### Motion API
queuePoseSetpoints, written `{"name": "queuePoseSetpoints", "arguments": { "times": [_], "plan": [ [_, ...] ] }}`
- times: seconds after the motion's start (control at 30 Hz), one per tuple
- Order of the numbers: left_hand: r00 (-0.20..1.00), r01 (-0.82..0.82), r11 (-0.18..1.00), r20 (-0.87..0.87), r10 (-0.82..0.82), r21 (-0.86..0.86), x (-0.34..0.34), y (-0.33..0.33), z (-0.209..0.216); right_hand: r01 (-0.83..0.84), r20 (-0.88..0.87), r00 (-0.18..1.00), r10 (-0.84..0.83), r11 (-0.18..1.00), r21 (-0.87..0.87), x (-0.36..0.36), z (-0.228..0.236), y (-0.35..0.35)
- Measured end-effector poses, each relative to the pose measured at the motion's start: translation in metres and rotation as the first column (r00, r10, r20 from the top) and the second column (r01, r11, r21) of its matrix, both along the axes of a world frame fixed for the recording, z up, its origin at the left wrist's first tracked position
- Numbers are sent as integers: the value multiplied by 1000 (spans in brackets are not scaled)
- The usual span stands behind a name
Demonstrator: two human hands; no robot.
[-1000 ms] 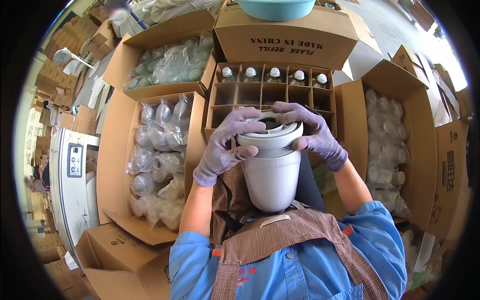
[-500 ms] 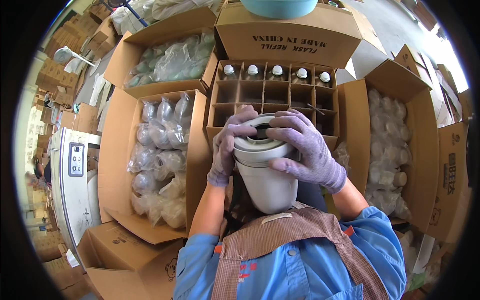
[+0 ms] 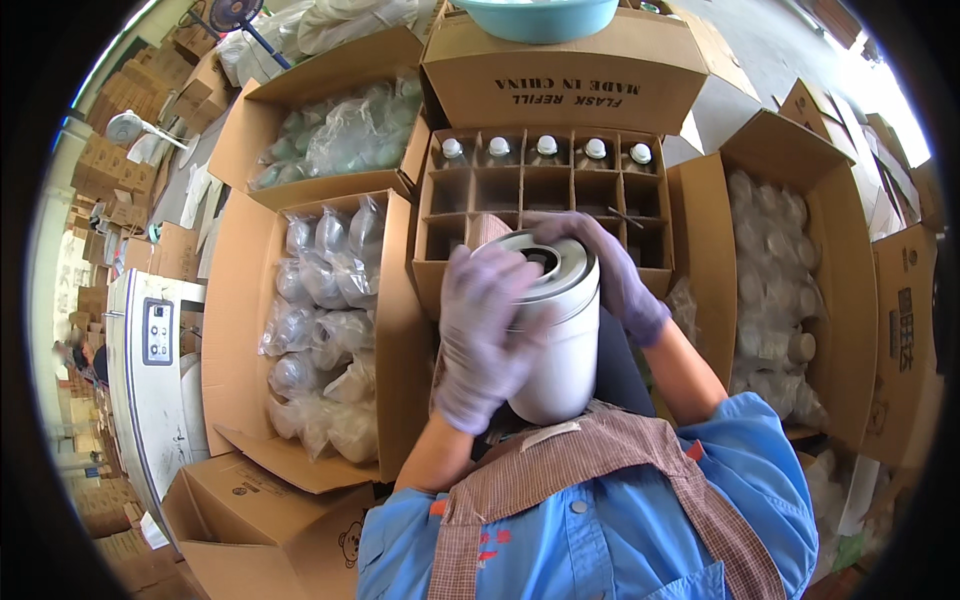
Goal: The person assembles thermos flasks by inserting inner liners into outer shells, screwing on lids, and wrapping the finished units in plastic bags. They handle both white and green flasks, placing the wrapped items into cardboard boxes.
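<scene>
I hold a white flask body [image 3: 560, 350] upright against my lap, its silver-rimmed top collar [image 3: 560, 265] facing up. My left hand [image 3: 480, 335], in a pale purple glove, wraps the flask's left side and reaches over the rim. My right hand [image 3: 610, 270], gloved the same, grips the far right of the collar. Just beyond stands a divided cardboard carton [image 3: 545, 190]; its far row holds several glass refills with white caps [image 3: 540, 147], and the nearer cells look empty.
An open box of bagged silvery parts [image 3: 320, 320] lies at my left, another box of bagged parts [image 3: 340, 135] beyond it. A box of white parts [image 3: 780, 280] sits at my right. A teal basin [image 3: 540, 15] rests on a closed carton. A white machine [image 3: 150, 370] stands far left.
My left hand slid from the collar down onto the flask's left side. My right hand shifted from the front of the collar to its far right. The flask stays in my lap.
</scene>
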State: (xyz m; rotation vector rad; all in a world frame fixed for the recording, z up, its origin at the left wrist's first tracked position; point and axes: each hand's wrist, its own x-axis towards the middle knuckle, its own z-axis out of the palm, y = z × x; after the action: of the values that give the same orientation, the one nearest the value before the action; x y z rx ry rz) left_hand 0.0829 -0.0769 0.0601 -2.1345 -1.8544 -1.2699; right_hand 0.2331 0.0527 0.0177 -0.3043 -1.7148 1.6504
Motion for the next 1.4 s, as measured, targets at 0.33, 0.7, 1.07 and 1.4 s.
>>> {"name": "queuePoseSetpoints", "arguments": {
  "times": [0.33, 0.7, 1.07, 1.4],
  "plan": [
    [835, 110, 974, 549, 18, -200, -59, 21, -50, 48, -28, 999, -39, 771, 636, 12, 48, -18],
    [842, 167, 981, 532, -88, -101, -60, 26, -56, 187, 43, 979, -199, 963, 192, 19, 8, -15],
    [907, 137, 989, 407, -103, -56, -65, 20, -56, -15, 28, 1000, 3, 904, 427, 26, 26, -12],
    [437, 291, 922, 893, 110, -256, -72, 39, -80, -307, 103, 947, 306, 757, 577, 15, 59, 0]
  ]
}}
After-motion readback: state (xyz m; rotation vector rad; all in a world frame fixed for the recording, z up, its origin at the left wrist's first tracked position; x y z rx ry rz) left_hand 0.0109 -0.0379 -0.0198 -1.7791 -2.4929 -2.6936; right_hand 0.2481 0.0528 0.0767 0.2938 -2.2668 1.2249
